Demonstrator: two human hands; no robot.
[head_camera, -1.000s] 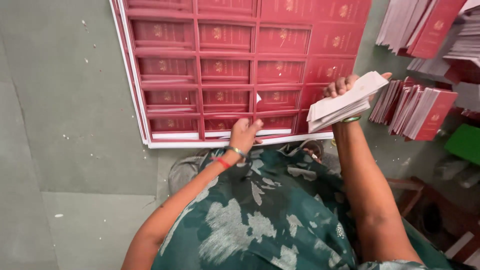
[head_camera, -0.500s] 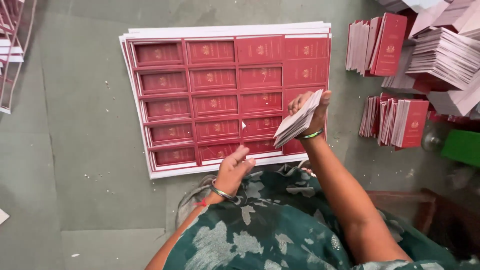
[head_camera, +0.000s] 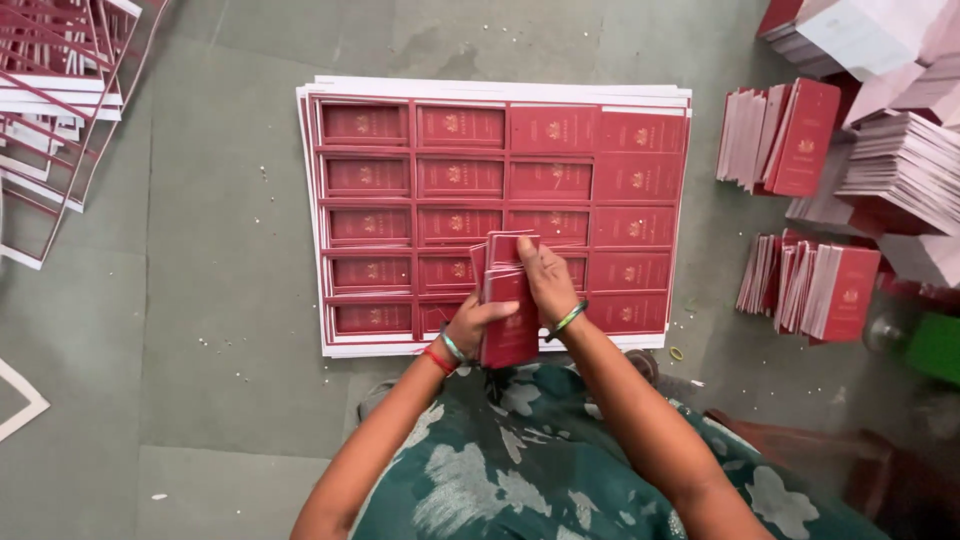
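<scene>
Setting: the person sits over a grey floor (head_camera: 200, 250), seen from above, green patterned cloth across the lap.
Left hand (head_camera: 472, 325): fingers curled round the near left edge of a stack of red cards (head_camera: 508, 300), thumb across its face, clamping it; a red bangle at the wrist.
Right hand (head_camera: 545, 280): fingers laid together flat on the top of the same stack, pressing down, thumb on the right edge; a green bangle at the wrist. Judged: the two hands squeeze from opposite sides to keep the loose cards squared.
Stack position: held just above the near edge of the printed sheet pile (head_camera: 640, 200), near its middle, in front of the lap.
Stack axis: long axis runs away from the person, towards the far edge of the sheets; the far end fans slightly, a few card corners offset.
Sheet pile: large red sheets in a grid of card-shaped panels, white margins, stacked flat on the floor; their edges are slightly staggered.
Right of the sheets: bundles of finished cards (head_camera: 810, 290) standing on edge, more beyond them (head_camera: 780, 135), probably kept upright for easy picking.
Far left: leftover cut-out frames (head_camera: 50, 90) piled well apart.
</scene>
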